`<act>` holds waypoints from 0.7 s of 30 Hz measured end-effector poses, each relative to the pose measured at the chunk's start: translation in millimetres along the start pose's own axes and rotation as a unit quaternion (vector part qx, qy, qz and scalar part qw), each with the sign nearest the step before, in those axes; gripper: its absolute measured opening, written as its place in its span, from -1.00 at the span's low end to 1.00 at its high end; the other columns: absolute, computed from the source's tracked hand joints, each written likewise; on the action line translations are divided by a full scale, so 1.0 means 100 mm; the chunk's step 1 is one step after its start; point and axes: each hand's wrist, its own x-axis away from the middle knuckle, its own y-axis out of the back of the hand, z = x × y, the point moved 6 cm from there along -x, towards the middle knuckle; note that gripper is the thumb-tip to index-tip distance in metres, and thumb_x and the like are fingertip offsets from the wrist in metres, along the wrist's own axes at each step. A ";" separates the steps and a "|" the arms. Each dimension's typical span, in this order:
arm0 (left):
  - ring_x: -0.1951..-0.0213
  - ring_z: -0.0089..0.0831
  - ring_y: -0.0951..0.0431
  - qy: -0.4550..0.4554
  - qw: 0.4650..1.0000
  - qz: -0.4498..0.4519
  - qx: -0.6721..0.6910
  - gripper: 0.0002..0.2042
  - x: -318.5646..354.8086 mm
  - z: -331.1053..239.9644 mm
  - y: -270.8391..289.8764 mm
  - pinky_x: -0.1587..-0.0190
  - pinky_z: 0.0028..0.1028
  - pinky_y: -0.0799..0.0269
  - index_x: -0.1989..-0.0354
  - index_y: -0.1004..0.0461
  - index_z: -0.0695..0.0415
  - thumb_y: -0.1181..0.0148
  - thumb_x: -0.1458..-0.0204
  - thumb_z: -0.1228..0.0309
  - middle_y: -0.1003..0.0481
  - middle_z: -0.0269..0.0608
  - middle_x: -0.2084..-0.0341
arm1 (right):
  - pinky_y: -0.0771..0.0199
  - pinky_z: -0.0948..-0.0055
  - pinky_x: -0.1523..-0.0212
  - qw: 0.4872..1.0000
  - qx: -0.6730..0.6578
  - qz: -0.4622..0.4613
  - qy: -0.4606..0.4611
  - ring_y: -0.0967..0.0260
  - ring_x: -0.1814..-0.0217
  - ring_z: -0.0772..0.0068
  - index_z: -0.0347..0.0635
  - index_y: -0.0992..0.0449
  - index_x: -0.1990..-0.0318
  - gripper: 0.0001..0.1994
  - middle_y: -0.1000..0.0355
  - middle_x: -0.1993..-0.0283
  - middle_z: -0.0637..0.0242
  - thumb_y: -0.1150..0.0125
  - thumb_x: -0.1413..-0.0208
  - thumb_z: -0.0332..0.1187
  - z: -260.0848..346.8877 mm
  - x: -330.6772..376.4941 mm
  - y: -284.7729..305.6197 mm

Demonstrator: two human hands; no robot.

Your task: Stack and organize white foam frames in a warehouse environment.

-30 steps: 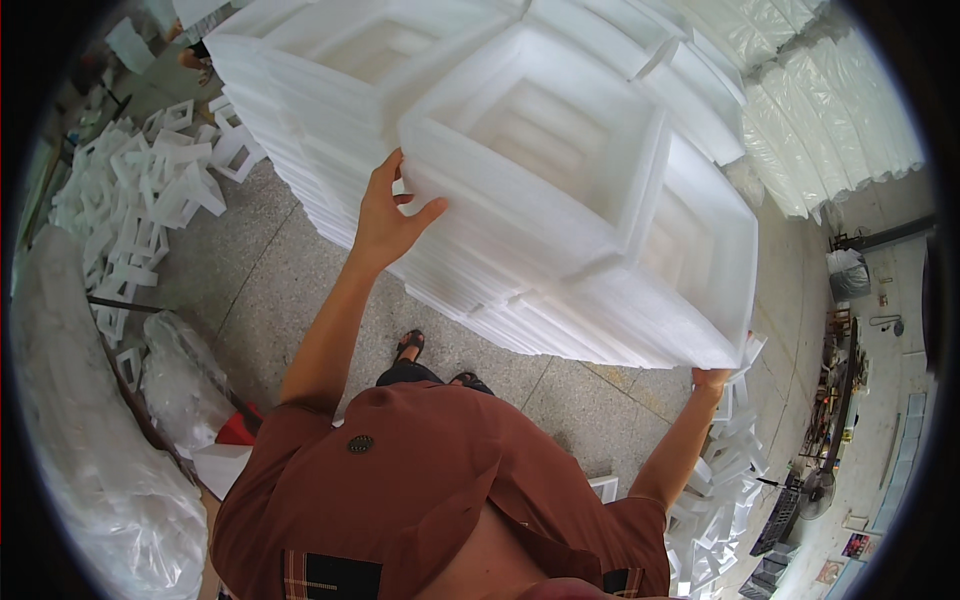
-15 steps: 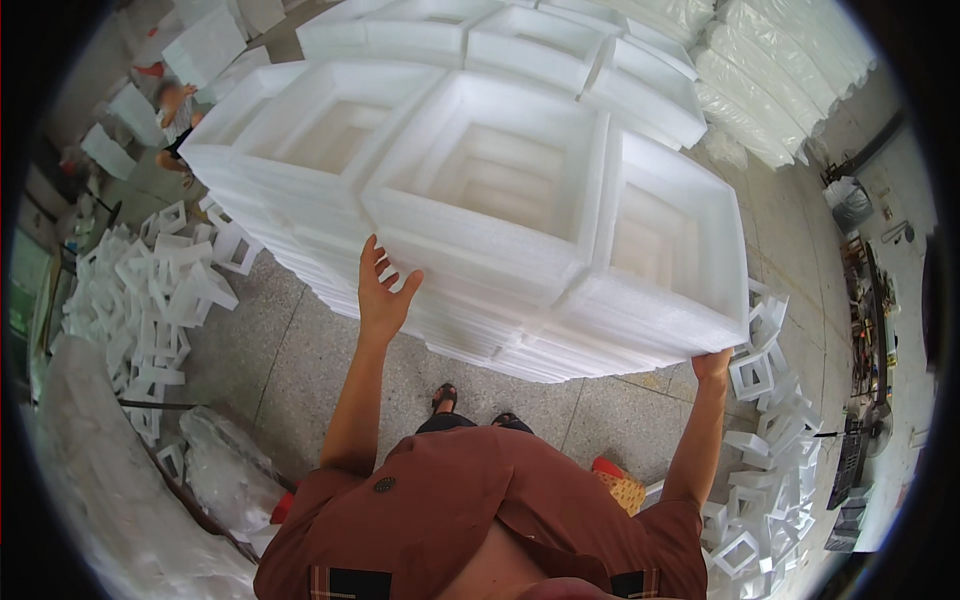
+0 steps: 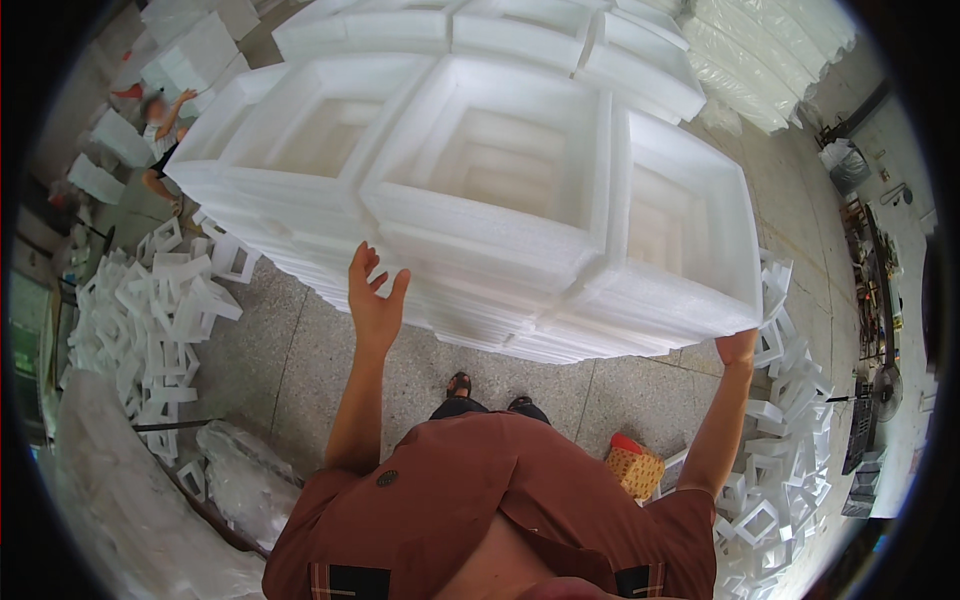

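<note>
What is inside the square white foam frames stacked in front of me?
The foam stack shows hollow square wells, nothing visible in them. Their bottoms and the floor beneath are hidden. The left hand touches its near side.

I am seeing a tall stack of white foam packaging frames (image 3: 500, 190) filling the upper middle of the frame, each one square with a hollow centre. Loose white foam frames (image 3: 150, 320) are lying in a heap at the left, and more foam pieces (image 3: 780, 480) are lying at the lower right. Clear plastic bags (image 3: 240, 480) are sitting at the lower left. A small orange and red packet (image 3: 635, 465) is lying on the floor, lower right of centre. I am seeing no signs or screens.
</note>
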 end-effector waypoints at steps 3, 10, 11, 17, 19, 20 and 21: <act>-0.16 -0.19 -0.41 -0.152 0.980 -0.070 -0.112 -0.38 -0.10 -0.37 0.66 -0.05 -0.28 -0.48 -0.28 -0.23 0.27 -0.34 -0.01 0.54 -0.36 0.03 -0.14 | 0.04 0.09 -0.44 0.970 0.180 -0.053 0.155 -0.09 -0.45 0.11 -0.18 -0.22 -0.36 -0.35 -0.22 -0.38 0.14 0.24 -0.35 0.14 0.76 0.31 -0.60; -0.36 0.21 -0.03 -0.308 0.836 -0.015 -0.454 -0.17 -1.62 -1.14 1.84 -0.34 -0.02 -0.12 -0.35 -0.23 -0.26 -0.44 0.17 0.49 -0.07 0.08 -0.36 | -0.30 0.00 -0.26 0.571 0.731 0.117 0.355 -0.14 -0.41 -0.10 -0.10 -0.23 -0.37 -0.22 0.05 -0.50 -0.01 -0.35 -0.01 -0.02 0.87 1.09 -3.51; -0.36 0.21 -0.03 -0.302 0.837 -0.021 -0.457 -0.17 -1.79 -1.08 1.99 -0.34 -0.02 -0.12 -0.35 -0.23 -0.26 -0.44 0.17 0.49 -0.07 0.08 -0.36 | -0.46 0.06 -0.17 0.552 0.747 0.151 0.337 -0.24 -0.33 -0.17 -0.05 -0.25 -0.36 -0.16 0.06 -0.49 -0.07 -0.49 0.12 -0.10 0.69 1.04 -3.77; -0.38 0.15 -0.02 -0.102 0.808 0.243 -0.527 -0.26 -2.53 -0.55 1.91 -0.38 -0.10 -0.08 -0.26 -0.35 -0.27 -0.40 0.18 0.56 -0.10 0.30 -0.32 | -0.64 0.18 0.27 0.545 0.746 0.235 0.302 -0.57 0.21 -0.07 -0.09 -0.40 -0.21 -0.29 -0.05 -0.43 -0.09 -0.52 0.16 -0.17 0.04 0.75 -4.17; -0.37 0.07 -0.06 -0.114 0.799 0.245 -0.537 -0.36 -2.61 -0.60 1.81 -0.35 -0.17 -0.14 -0.18 -0.43 -0.15 -0.38 0.16 0.57 -0.22 0.20 -0.26 | -0.62 0.19 0.33 0.546 0.752 0.189 0.318 -0.57 0.33 0.00 -0.20 -0.50 0.03 -0.52 -0.19 -0.35 -0.05 -0.49 0.11 -0.24 0.05 0.67 -4.12; -0.31 0.01 -0.15 -0.126 0.805 0.250 -0.523 -0.39 -2.67 -0.57 1.88 -0.28 -0.22 -0.22 -0.16 -0.44 -0.09 -0.38 0.16 0.57 -0.27 0.13 -0.22 | -0.62 0.20 0.38 0.551 0.740 0.182 0.341 -0.56 0.35 0.00 -0.26 -0.51 0.20 -0.67 -0.30 -0.25 -0.05 -0.46 0.06 -0.30 0.11 0.70 -4.19; -0.25 -0.04 -0.24 -0.136 0.811 0.255 -0.508 -0.42 -2.73 -0.55 1.96 -0.20 -0.27 -0.30 -0.13 -0.45 -0.03 -0.38 0.16 0.57 -0.33 0.05 -0.17 | -0.62 0.20 0.38 0.551 0.745 0.176 0.334 -0.56 0.35 0.00 -0.26 -0.51 0.20 -0.67 -0.30 -0.25 -0.05 -0.46 0.06 -0.30 0.21 0.72 -4.20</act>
